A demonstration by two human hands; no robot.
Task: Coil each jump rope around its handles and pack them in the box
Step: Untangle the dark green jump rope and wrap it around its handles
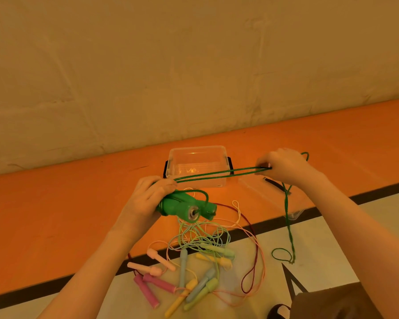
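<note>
Both my hands are busy in front of the clear box (197, 165): my left hand (145, 199) grips the two green handles (187, 207) together, and my right hand (281, 165) pinches the green rope (217, 174), stretched tight between them. Other ropes (194, 261) lie tangled on the floor, nearer to me than the box.

Head cam, looks fwd-down, close over floor (332, 238).

A pale, creased wall (194, 65) is filling the far half. An orange floor band (55, 215) is running beneath it, a black line (274, 223) bordering the nearer cream floor (366, 238).
</note>
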